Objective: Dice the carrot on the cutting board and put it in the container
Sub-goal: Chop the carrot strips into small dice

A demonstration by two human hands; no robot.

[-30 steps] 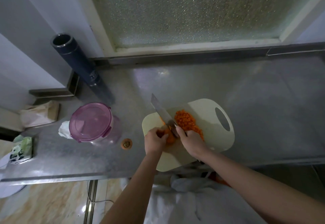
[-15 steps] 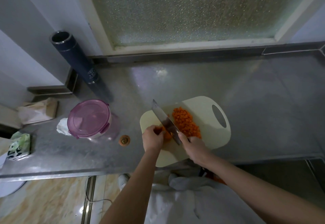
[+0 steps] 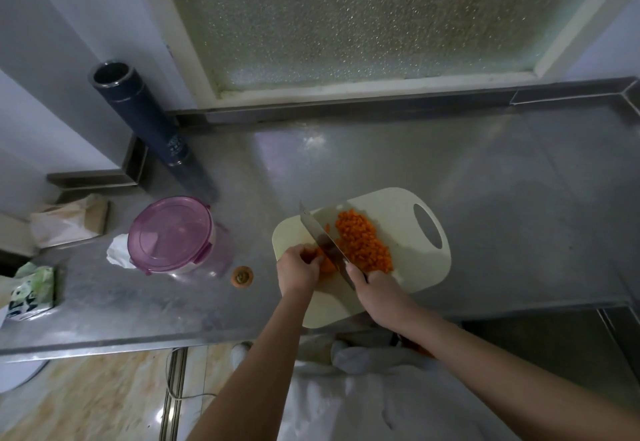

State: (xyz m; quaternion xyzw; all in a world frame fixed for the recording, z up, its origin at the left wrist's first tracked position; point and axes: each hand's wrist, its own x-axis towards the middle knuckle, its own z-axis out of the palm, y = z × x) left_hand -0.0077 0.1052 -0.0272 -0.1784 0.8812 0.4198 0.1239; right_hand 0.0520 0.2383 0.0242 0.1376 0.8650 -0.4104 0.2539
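A cream cutting board (image 3: 408, 212) lies on the steel counter. A heap of diced carrot (image 3: 362, 243) covers its middle. My left hand (image 3: 298, 269) grips the uncut carrot pieces (image 3: 327, 265) at the board's left side, fingers curled over them. My right hand (image 3: 375, 290) grips the handle of a cleaver (image 3: 317, 231); its blade runs away from me between the uncut pieces and the heap. Left of the board stands the container (image 3: 180, 236), clear with a pink lid on it.
A cut-off carrot top (image 3: 241, 276) lies between container and board. A dark tall bottle (image 3: 142, 113) stands at the back left. Crumpled tissue (image 3: 117, 255), a brown paper bag (image 3: 69, 221) and a green packet (image 3: 33, 288) sit at the left. The counter's front edge runs under my forearms.
The cleaver has gone up and down over the carrot pieces. Both hands stay in the same spot on the board. The view has shifted slightly.
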